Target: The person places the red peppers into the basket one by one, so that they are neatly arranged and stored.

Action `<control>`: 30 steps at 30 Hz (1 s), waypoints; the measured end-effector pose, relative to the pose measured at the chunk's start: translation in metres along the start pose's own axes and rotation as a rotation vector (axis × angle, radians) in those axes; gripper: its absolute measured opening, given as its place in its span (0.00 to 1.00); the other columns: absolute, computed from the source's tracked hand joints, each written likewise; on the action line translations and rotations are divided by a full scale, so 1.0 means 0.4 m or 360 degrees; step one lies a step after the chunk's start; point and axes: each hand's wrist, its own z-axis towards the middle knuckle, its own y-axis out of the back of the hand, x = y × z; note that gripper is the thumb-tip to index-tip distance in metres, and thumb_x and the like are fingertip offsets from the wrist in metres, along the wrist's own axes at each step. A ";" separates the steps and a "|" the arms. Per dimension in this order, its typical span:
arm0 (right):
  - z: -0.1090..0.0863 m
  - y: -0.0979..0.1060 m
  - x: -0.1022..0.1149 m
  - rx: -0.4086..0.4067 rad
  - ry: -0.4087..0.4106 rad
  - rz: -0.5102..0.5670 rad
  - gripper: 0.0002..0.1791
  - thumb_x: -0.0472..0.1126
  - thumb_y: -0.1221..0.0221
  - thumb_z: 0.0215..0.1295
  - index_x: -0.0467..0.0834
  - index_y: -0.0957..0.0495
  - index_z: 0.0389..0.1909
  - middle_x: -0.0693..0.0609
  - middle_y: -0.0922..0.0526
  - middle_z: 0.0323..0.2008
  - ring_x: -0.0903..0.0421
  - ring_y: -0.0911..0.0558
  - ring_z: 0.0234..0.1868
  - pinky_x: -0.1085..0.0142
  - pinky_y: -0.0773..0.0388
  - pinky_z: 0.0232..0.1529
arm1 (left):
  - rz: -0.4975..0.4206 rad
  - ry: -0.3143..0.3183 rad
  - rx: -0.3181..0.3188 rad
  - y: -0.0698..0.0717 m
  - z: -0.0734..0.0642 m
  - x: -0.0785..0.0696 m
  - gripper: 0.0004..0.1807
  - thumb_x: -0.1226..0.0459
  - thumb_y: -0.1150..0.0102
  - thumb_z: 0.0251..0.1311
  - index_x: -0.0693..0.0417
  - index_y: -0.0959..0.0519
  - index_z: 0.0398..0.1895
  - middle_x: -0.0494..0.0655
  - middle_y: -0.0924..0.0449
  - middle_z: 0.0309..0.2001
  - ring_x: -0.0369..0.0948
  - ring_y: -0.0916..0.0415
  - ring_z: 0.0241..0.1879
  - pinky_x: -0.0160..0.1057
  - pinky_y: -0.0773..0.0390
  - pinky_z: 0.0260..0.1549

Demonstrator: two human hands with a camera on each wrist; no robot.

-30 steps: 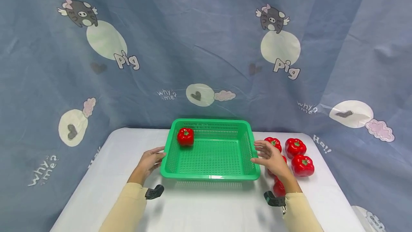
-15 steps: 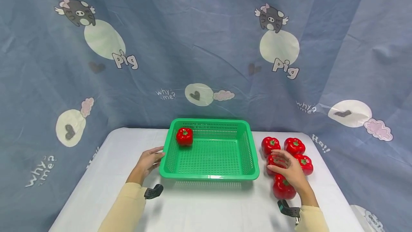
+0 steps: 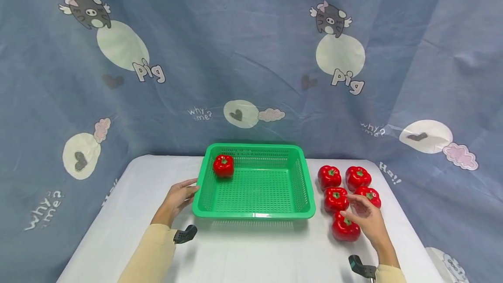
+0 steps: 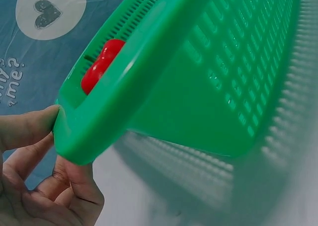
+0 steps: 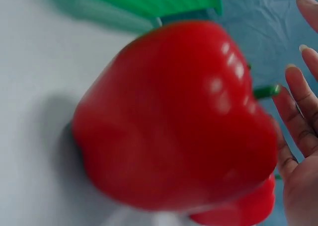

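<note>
Right wrist: pepper [image 5: 174,121] partly hides second pepper [image 5: 243,210]; right fingers [image 5: 299,89] outspread, left fingers [image 4: 82,181] pinching basket [image 4: 102,129]

Six red peppers [image 3: 346,227] can be counted in all — plus one green basket [image 3: 253,215] and one white table [image 3: 239,254].

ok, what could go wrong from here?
1. Knock-on: the right hand is open among closely grouped red peppers; grabbing one could nudge its neighbours.
2. Basket shift: the left hand pinches the green basket at its left rim, so a tug might drag or tip it.
3. Rolling: the pepper in the basket has bare basket floor beside it, so it may roll if the basket tips.
</note>
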 end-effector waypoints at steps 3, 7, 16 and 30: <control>-0.005 0.005 -0.015 0.0009 -0.0062 -0.0011 0.35 0.46 0.32 0.59 0.39 0.34 0.64 0.40 0.31 0.62 0.49 0.33 0.60 0.65 0.30 0.60 | -0.0013 -0.0006 0.0004 0.002 0.003 -0.003 0.26 0.65 0.44 0.65 0.60 0.32 0.66 0.45 0.19 0.42 0.36 0.23 0.37 0.33 0.24 0.38; -0.013 0.007 -0.033 0.0081 -0.0165 0.0015 0.39 0.46 0.32 0.58 0.38 0.38 0.67 0.36 0.35 0.65 0.41 0.38 0.65 0.41 0.39 0.65 | -0.0010 -0.0004 0.0002 0.003 0.005 -0.003 0.26 0.65 0.44 0.66 0.60 0.32 0.66 0.44 0.19 0.41 0.36 0.23 0.36 0.33 0.24 0.38; -0.032 -0.002 -0.067 0.0233 -0.0378 -0.0015 0.48 0.49 0.31 0.55 0.40 0.46 0.70 0.35 0.43 0.68 0.35 0.44 0.67 0.37 0.36 0.60 | -0.0011 -0.0007 -0.0002 0.004 0.006 -0.002 0.26 0.65 0.45 0.66 0.60 0.32 0.66 0.44 0.19 0.40 0.37 0.24 0.36 0.33 0.25 0.37; -0.034 -0.011 -0.087 0.0295 -0.0409 0.0051 0.45 0.47 0.33 0.59 0.41 0.48 0.71 0.35 0.47 0.70 0.34 0.48 0.69 0.37 0.38 0.62 | -0.0011 -0.0003 -0.0007 0.005 0.005 0.000 0.26 0.65 0.44 0.65 0.61 0.32 0.66 0.43 0.19 0.39 0.36 0.24 0.35 0.33 0.25 0.37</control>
